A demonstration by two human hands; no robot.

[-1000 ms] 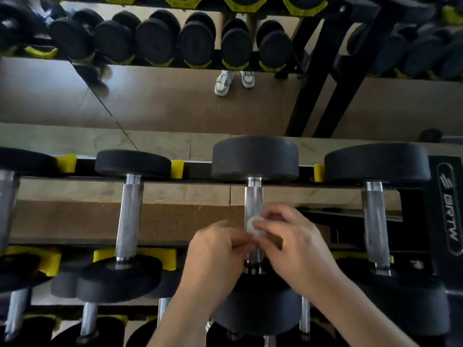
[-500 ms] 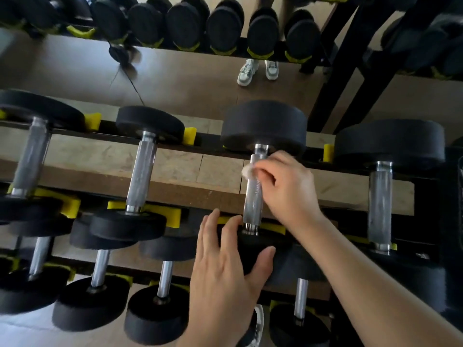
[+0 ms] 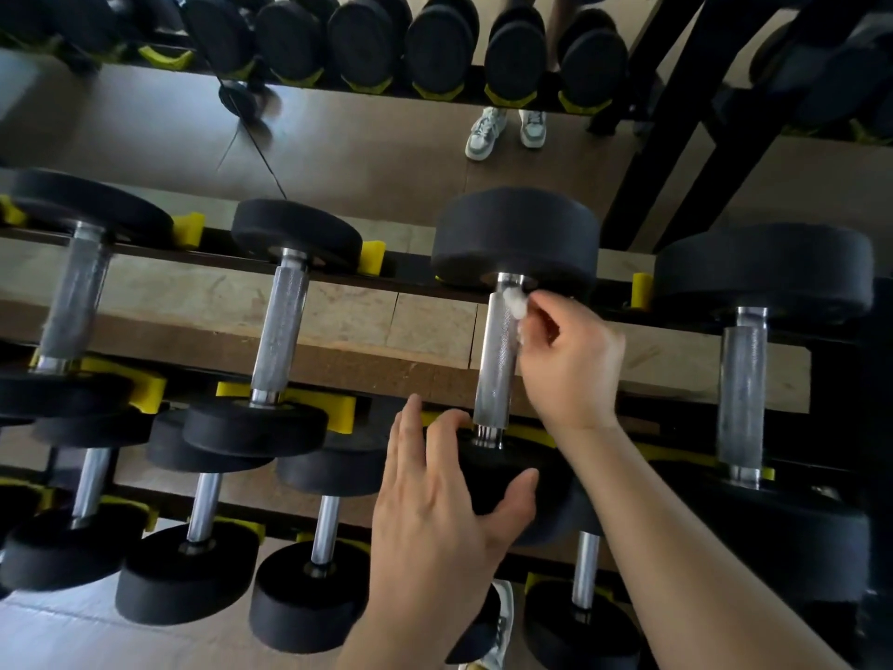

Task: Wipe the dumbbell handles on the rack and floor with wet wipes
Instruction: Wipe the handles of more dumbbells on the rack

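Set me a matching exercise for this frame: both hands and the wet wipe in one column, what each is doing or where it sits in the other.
Column one:
1. left hand
2. right hand
3. wet wipe

Column two:
A. against the far end of the knurled handle
B. rests on the dumbbell's near black head
C. pinches the wipe

Pairs: 1-B, 2-C, 3-A
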